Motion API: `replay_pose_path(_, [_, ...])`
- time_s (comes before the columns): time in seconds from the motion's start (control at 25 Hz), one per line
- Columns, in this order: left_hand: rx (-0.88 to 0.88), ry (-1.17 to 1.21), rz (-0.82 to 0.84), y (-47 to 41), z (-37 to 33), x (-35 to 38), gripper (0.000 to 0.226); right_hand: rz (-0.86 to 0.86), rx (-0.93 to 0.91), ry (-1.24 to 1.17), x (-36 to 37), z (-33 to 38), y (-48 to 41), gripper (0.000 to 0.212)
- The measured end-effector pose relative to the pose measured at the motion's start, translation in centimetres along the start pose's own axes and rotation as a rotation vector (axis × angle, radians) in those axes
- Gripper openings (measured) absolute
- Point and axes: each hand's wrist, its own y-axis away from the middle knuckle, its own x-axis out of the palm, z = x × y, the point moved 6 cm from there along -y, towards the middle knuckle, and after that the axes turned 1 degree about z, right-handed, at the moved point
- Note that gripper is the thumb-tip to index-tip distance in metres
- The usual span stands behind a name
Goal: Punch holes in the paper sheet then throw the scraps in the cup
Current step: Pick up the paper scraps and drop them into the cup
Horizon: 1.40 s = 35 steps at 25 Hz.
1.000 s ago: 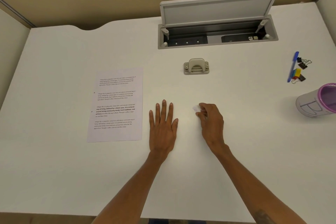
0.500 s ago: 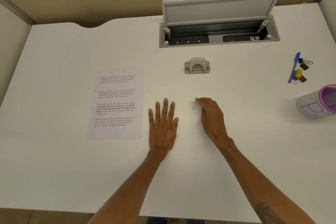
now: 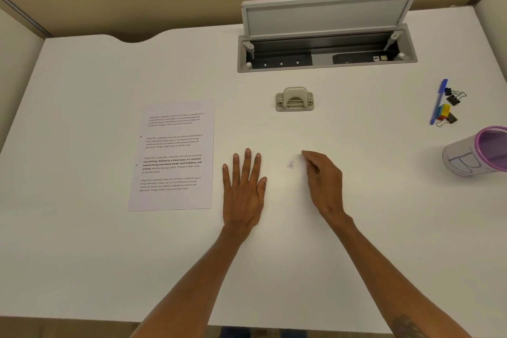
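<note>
Left hand (image 3: 244, 192) flat and open, right hand (image 3: 323, 181) loosely curled, empty, beside scraps (image 3: 290, 164), bare desk (image 3: 274, 269) around

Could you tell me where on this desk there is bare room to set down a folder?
Bare patches: the whole near strip of the desk below the printed sheet, and the far left, between the sheet and the desk's notch. Crowded: the right edge, with the pen, binder clips and cup. Keep off the scraps between left hand and right hand.
</note>
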Motion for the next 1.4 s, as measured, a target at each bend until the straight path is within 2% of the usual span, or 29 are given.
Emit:
replay_pose_path(0.08, [-0.001, 0.0, -0.002, 0.0, 0.0, 0.0, 0.058, -0.001, 0.006, 0.014, -0.2, 0.1, -0.4, 0.026])
replay_pose_path(0.16, [-0.001, -0.002, -0.002, 0.0, 0.0, -0.1, 0.058, 0.145, -0.048, 0.071, 1.4, 0.7, -0.3, 0.023])
replay_pose_path(0.28, [0.0, 0.0, 0.0, 0.0, 0.0, -0.1, 0.057, 0.312, -0.026, 0.14, 3.3, 1.4, 0.5, 0.035])
replay_pose_path(0.36, [0.0, 0.007, 0.003, 0.0, 0.0, -0.1, 0.057, 0.301, -0.092, 0.237, 3.7, 1.3, 0.9, 0.034])
replay_pose_path(0.48, [0.0, 0.008, 0.002, 0.0, 0.0, -0.2, 0.058, 0.273, -0.152, 0.276, 3.3, 1.9, 0.7, 0.015])
replay_pose_path(0.64, [0.0, -0.003, 0.005, 0.0, 0.0, -0.2, 0.058, 0.32, -0.075, 0.085, 3.2, 1.6, 0.1, 0.016])
replay_pose_path(0.72, [0.001, -0.011, 0.006, 0.0, -0.1, -0.2, 0.057, 0.312, -0.118, 0.086, 2.8, 2.1, 0.1, 0.021])
replay_pose_path(0.84, [-0.002, -0.011, 0.012, 0.0, -0.1, -0.3, 0.057, 0.242, -0.368, 0.337, 2.6, 3.5, 0.4, 0.035])
replay_pose_path(1.0, [-0.005, -0.015, 0.021, 0.0, -0.1, -0.3, 0.057, 0.266, -0.371, 0.507, 3.7, 3.0, 0.2, 0.04])
replay_pose_path(1.08, [-0.001, -0.014, 0.027, 0.0, -0.1, -0.3, 0.057, 0.29, -0.361, 0.579, 4.3, 2.6, 0.1, 0.036])
replay_pose_path(1.2, [0.003, -0.012, 0.038, -0.1, -0.1, -0.3, 0.058, 0.284, -0.449, 0.799, 4.8, 2.8, 0.1, 0.034])
replay_pose_path(1.28, [0.006, -0.017, 0.044, -0.1, -0.1, -0.3, 0.06, 0.315, -0.439, 0.79, 5.0, 2.5, -0.1, 0.036])
replay_pose_path(1.4, [0.008, -0.025, 0.047, 0.0, 0.0, -0.2, 0.061, 0.355, -0.207, 0.452, 4.0, 1.9, -0.6, 0.045])
